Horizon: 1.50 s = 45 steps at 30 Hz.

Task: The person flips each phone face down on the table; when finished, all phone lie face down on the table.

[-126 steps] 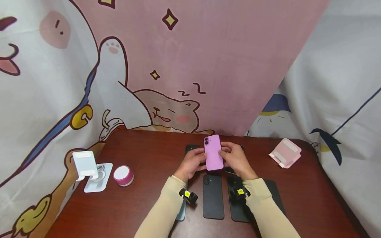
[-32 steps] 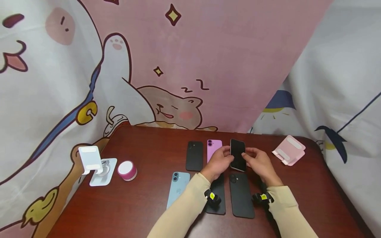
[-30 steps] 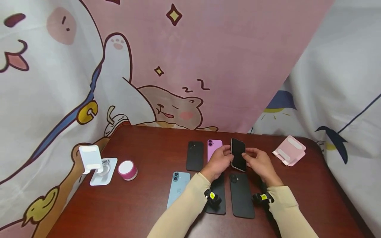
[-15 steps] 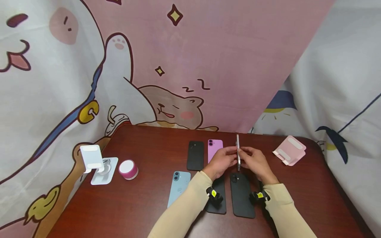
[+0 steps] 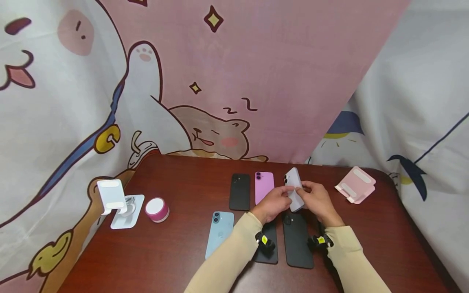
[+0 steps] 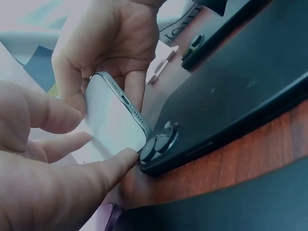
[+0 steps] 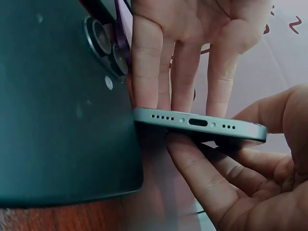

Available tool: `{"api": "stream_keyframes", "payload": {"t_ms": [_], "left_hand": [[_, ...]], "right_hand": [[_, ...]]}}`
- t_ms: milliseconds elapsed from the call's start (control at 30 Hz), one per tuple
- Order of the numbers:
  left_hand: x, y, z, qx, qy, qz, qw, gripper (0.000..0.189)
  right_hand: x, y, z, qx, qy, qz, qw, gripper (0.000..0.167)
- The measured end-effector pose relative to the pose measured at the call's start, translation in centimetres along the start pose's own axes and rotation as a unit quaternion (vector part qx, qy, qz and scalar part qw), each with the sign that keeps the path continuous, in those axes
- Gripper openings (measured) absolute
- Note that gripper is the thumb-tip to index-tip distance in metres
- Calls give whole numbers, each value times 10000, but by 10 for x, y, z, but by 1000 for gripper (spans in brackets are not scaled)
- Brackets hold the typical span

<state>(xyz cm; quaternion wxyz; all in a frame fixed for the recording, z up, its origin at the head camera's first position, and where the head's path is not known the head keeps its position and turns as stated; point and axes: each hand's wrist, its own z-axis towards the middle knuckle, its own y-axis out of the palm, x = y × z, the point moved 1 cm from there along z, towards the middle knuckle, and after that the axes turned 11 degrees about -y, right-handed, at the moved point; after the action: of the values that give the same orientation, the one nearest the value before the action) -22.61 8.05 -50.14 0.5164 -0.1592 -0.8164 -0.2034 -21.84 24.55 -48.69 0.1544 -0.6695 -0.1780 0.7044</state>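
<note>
A white smartphone [image 5: 292, 179] is held tilted above the table, its camera side up. My right hand [image 5: 318, 200] grips it by the right edge, thumb on the back and fingers underneath. Straight fingers of my left hand [image 5: 272, 204] rest on the back of the phone. The right wrist view shows the phone's bottom edge with its charging port [image 7: 198, 122]. Behind the left hand lies a pink phone [image 5: 264, 185]. A dark phone [image 5: 298, 244] lies just in front of the held one, and another dark phone [image 5: 270, 242] is partly covered by the left wrist.
A black phone [image 5: 239, 192] and a light blue phone [image 5: 220, 232] lie to the left. Farther left stand a pink-and-white round jar [image 5: 157, 210] and a white folding stand [image 5: 111, 194]. A pink stand [image 5: 356, 185] sits at right. Printed curtains border the table [image 5: 176, 244].
Both hands held the pink phone at first; it now lies on the table. The white phone showed its dark screen, then was turned on edge, and now shows its back.
</note>
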Motion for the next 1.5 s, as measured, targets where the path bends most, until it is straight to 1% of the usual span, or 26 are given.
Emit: {"api": "stream_keyframes", "payload": {"t_ms": [100, 167, 233, 300, 367, 467, 533, 733, 867, 1000, 1133, 1200, 1300, 1500], "left_hand": [[1, -1, -2, 270, 134, -180, 9994, 52], [2, -3, -4, 492, 213, -416, 9977, 52], [3, -5, -6, 632, 227, -660, 9956, 52], [2, -7, -7, 585, 164, -945, 9937, 50], [1, -8, -7, 420, 42, -1201, 9919, 45], [0, -9, -7, 272, -66, -1418, 9895, 39], [0, -9, -7, 310, -112, -1461, 9887, 37], [0, -9, -8, 498, -172, -1468, 9878, 39], [2, -10, -7, 657, -119, -1449, 9872, 39], [6, -13, -7, 909, 7, -1260, 9879, 40], [9, -16, -7, 1140, 94, -1000, 9884, 41], [10, -17, -8, 1155, 129, -881, 9893, 42], [9, -16, -7, 1098, 122, -791, 9907, 44], [5, -13, -7, 962, 117, -271, 9949, 49]], "right_hand": [[-6, -3, -3, 107, -21, -15, 9999, 49], [-11, -7, -5, 216, -63, 11, 9997, 49], [-17, -10, -8, 328, -139, 55, 9994, 49], [-23, -12, -10, 360, -198, 138, 9991, 49], [-28, -13, -11, 352, -242, 220, 9988, 50], [-33, -14, -13, 325, -277, 345, 9985, 51], [-36, -13, -14, 335, -283, 398, 9982, 51], [-38, -14, -16, 414, -302, 389, 9979, 50], [-37, -17, -15, 510, -320, 360, 9975, 49], [-32, -19, -12, 537, -199, 371, 9977, 50], [-23, -20, -9, 455, -104, 308, 9984, 49], [-17, -20, -8, 443, -92, 163, 9988, 48], [-6, -20, -5, 445, -77, -82, 9989, 47], [14, -18, -2, 472, -19, -402, 9981, 44]]}}
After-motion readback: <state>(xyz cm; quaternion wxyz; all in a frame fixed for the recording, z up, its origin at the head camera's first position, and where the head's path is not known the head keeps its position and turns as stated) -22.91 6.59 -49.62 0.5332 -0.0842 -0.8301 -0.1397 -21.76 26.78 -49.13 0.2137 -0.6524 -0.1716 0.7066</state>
